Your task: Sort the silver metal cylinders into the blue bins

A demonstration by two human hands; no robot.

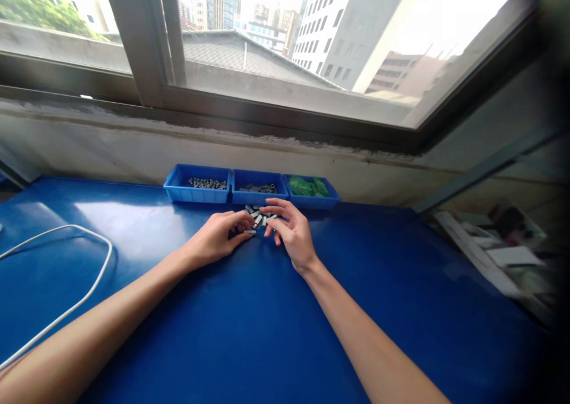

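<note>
A loose pile of small grey metal cylinders (257, 218) lies on the blue table, just in front of the middle bin. My left hand (221, 233) is at the pile's left side, its thumb and curled fingers closed around one small metal cylinder (250, 232) at the near edge. On the other side, my right hand (291, 233) hovers over the pile with bent fingers spread apart. Nothing shows between those fingers, though they hide part of the pile.
Three blue bins line the back edge: the left bin (198, 196) with many small metal parts, the middle bin (258, 198) with darker metal pieces, the right bin (314, 202) with green plastic. A white cable (109, 255) curves across the left of the table (231, 333). Behind stands a window.
</note>
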